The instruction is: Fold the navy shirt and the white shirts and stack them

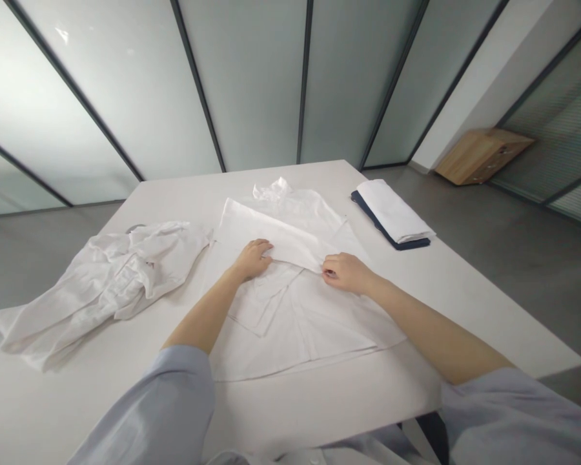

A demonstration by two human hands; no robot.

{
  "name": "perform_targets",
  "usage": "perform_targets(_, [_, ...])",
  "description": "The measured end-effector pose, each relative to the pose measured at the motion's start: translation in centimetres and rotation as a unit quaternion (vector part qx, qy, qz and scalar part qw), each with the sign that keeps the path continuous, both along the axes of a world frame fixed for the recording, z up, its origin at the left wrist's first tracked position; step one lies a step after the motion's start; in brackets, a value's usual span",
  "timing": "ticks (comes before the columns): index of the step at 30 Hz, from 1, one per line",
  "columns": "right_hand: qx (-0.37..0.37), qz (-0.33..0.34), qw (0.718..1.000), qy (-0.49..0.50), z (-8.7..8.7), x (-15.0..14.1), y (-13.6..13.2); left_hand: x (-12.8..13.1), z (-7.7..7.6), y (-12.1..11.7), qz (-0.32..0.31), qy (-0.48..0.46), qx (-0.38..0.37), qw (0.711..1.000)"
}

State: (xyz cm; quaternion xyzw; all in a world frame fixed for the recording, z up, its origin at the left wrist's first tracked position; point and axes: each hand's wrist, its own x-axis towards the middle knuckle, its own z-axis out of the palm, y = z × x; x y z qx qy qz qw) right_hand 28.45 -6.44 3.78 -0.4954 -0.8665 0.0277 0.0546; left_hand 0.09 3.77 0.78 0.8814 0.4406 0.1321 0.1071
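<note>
A white collared shirt [300,323] lies spread on the table, its collar at the far end and its hem toward me. One sleeve is folded across its middle in a wide band. My left hand [252,260] rests on the left part of this band, fingers stretched over the cloth and thumb a little apart. At the band's right end, my right hand [346,272] is closed, its fingers curled and pinching the cloth edge. The fingertips of the right hand are partly hidden in the fabric.
On the left, a crumpled white garment [111,278] lies on the white table [494,323] and reaches its left edge. A folded white cloth [394,210] rests on a folded dark blue one [411,245] at the right. A wooden cabinet [481,155] stands beyond on the floor.
</note>
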Motion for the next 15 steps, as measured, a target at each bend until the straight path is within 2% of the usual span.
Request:
perform_targets(2, [-0.035, 0.021, 0.999, -0.007, 0.6, -0.2, -0.1, 0.7, 0.4, 0.0, 0.038, 0.012, -0.02, 0.999])
perform_targets(5, [-0.102, 0.008, 0.994, -0.031, 1.3, -0.6, 0.2, 2.3, 1.0, 0.0, 0.115, 0.05, -0.029, 0.992])
perform_targets(8, [-0.082, -0.025, 0.996, 0.008, 1.6, -0.9, 1.4, 4.2, 1.3, -0.3, 0.134, 0.078, -0.002, 0.988])
perform_targets(11, [-0.023, -0.047, 0.997, 0.058, 0.8, -0.9, 3.2, 5.3, 1.1, -0.9, 0.071, 0.074, -0.007, 0.995])
perform_targets(15, [-0.013, -0.091, 0.995, 0.044, -1.9, -0.3, 5.1, 4.9, 0.9, -2.0, -0.085, 0.025, 0.015, 0.996])
